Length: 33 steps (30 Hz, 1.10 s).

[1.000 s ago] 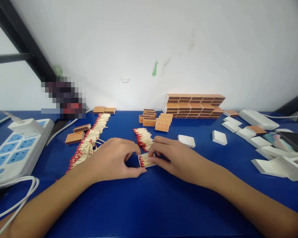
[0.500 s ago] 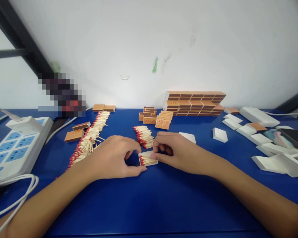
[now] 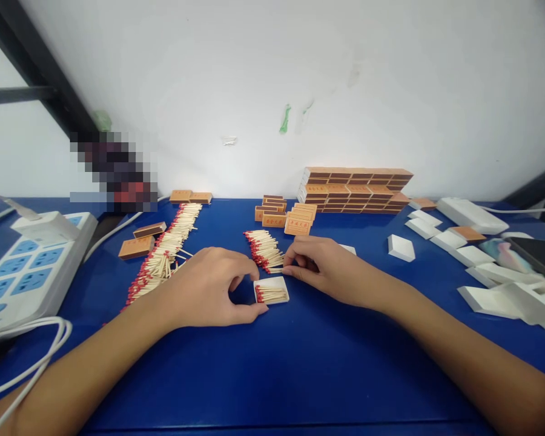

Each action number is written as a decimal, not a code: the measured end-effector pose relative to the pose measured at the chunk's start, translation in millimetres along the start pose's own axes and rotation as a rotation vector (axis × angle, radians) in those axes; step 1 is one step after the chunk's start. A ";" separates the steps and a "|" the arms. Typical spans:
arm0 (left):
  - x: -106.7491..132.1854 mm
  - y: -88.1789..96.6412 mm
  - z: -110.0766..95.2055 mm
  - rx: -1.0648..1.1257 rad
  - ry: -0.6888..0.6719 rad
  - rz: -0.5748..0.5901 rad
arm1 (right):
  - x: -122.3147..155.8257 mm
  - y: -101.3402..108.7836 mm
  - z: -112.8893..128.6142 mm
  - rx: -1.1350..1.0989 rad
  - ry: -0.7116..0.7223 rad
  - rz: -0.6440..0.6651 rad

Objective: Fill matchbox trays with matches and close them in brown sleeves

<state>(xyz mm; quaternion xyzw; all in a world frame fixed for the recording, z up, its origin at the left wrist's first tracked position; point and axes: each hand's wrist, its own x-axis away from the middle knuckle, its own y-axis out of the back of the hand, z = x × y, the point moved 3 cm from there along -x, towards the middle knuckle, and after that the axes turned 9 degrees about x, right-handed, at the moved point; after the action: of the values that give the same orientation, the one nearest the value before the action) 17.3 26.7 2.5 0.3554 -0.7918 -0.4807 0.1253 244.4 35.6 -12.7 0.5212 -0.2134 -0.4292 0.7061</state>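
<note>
A small white matchbox tray [image 3: 279, 282] lies on the blue table, with red-headed matches [image 3: 272, 295] along its near side and bare bottom at its far side. My left hand [image 3: 213, 287] curves around the tray's left end, index finger at the far corner and thumb by the near one. Just beyond the tray is a small pile of matches [image 3: 262, 247], heads to the left. At the pile's near right edge, my right hand [image 3: 320, 266] pinches the plain end of a match [image 3: 276, 270] between thumb and fingers.
A long row of matches [image 3: 170, 245] runs along the left, beside closed matchboxes [image 3: 136, 248]. Matchbox sleeves [image 3: 298, 221] stand behind the pile, near a wall of stacked matchboxes [image 3: 354, 191]. White trays [image 3: 449, 239] and a phone [image 3: 533, 257] lie right; a power strip [image 3: 59, 284] lies left.
My right hand has moved from inside the tray up to the small pile, uncovering the tray's right end. My left hand has stayed at the tray.
</note>
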 end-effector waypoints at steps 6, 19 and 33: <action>-0.8 1.2 3.0 -0.002 0.035 0.011 | 3.0 7.8 -1.3 0.000 -0.036 0.026; -1.6 1.3 2.5 0.006 0.015 -0.013 | 8.4 4.2 20.4 -0.117 0.028 0.049; -0.9 0.7 1.8 0.019 0.034 0.008 | 4.5 -3.5 2.2 0.064 -0.011 0.045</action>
<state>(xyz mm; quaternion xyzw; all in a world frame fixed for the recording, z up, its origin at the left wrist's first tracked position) 16.7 28.7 2.2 0.3615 -0.7955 -0.4666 0.1373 243.9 30.3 -15.8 0.5363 -0.2427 -0.4091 0.6972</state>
